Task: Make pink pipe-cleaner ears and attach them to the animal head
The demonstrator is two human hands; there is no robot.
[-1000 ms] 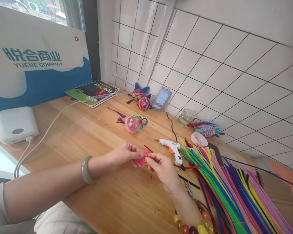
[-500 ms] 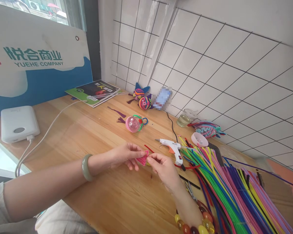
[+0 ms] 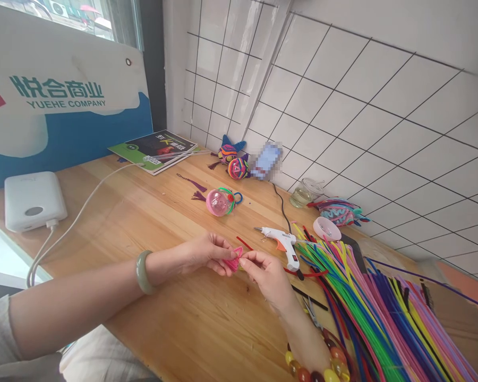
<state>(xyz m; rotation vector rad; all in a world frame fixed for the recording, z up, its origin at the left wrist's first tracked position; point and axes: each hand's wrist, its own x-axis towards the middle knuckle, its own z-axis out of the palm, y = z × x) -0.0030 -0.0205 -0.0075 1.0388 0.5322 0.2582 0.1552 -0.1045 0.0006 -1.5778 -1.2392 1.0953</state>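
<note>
Power bank (image 3: 35,201), white and cabled, sits at the left of the frame, with a magazine (image 3: 153,151) farther right in the upper left-centre. Slightly below frame centre, the left hand (image 3: 203,257), under a clear pink-rimmed ball (image 3: 219,202), holds a small pink chenille-stem piece (image 3: 233,264) between thumb and fingers, and the right hand (image 3: 265,273) pinches its right edge with thumb and forefinger nearly together. Right of centre lies a white glue gun (image 3: 282,241), and multicoloured chenille stems (image 3: 366,302) fan across the lower right.
</note>
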